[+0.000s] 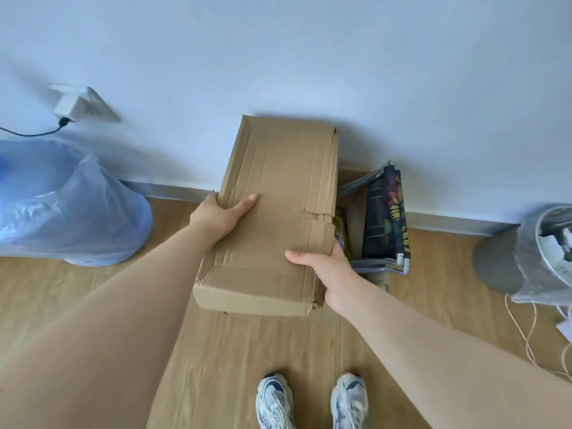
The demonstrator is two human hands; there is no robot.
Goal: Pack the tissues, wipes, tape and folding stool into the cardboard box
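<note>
The cardboard box [275,193] stands on the wood floor against the white wall. Its large brown flap lies over most of the opening. My left hand [221,213] grips the flap's left edge, thumb on top. My right hand [325,267] holds the flap's near right corner. To the right of the flap the box is still open, and the folding stool [385,218], folded flat with dark floral fabric and grey metal legs, stands inside. A yellow-green package [342,230] peeks out beside the stool. Tissues, wipes and tape are hidden.
A blue plastic bag [68,205] sits on the floor at left, below a wall socket [77,103] with a black cable. A grey fan [538,255] with a cord stands at right. My two sneakers [309,400] are near the bottom edge.
</note>
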